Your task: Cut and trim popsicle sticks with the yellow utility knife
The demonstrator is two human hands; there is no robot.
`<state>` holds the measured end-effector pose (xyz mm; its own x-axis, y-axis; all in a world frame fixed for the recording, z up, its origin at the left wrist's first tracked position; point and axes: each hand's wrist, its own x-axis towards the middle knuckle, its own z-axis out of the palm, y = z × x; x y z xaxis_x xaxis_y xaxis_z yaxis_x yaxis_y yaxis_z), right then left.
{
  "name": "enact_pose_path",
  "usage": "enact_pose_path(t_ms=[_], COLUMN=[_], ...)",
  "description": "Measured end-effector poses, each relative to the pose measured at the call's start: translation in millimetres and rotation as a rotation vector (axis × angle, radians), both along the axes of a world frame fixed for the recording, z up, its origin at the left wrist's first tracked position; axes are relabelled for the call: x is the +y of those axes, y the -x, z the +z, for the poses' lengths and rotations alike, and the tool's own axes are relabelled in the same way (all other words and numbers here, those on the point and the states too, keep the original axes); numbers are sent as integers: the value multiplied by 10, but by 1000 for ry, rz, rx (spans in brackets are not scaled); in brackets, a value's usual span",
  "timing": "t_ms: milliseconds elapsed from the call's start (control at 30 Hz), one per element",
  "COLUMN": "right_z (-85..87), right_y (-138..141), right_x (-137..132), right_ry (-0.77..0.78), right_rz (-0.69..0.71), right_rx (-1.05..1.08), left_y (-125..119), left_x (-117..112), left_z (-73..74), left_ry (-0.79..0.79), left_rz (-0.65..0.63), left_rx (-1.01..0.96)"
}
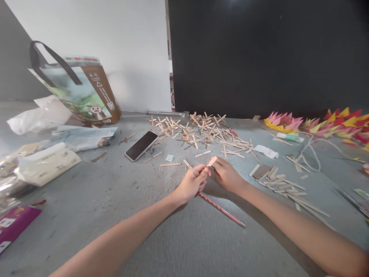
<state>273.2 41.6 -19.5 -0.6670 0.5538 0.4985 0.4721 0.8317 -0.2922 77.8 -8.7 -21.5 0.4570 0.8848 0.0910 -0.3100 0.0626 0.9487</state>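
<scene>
Grey tabletop fills my lower view. At frame centre, the left hand has fingers closed on a wooden stick, probably for steadiness; whether the right hand also grips it, I cannot tell. Crossed sticks lie above, perhaps kept apart from loose sticks at right.

White panel beside black board

held craft stick: bare wood, smooth, matt. piled craft sticks: bare wood, matt. smartphone screen: smooth, glossy. counter: matt, slightly rough. petalled crown: matt paper. white bag: thin, crinkled plastic, slight sheen. black panel: smooth, faintly reflective.
</scene>
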Motion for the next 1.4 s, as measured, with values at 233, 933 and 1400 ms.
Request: enact_pose_path(t_ms=[233,933,1400], right_z=[-61,56,613], right_y=[-47,-52,201], right_x=[43,-155,-494], right_ry=[-49,83,1357], right_rz=[-142,-141,-120], right_rx=[-21,97,360], left_y=[26,-7,4], left_x=[-1,-10,-65], left_z=[53,-19,-7], left_ry=[65,69,-125], left_rz=[22,227,404], left_rx=[-88,11,262])
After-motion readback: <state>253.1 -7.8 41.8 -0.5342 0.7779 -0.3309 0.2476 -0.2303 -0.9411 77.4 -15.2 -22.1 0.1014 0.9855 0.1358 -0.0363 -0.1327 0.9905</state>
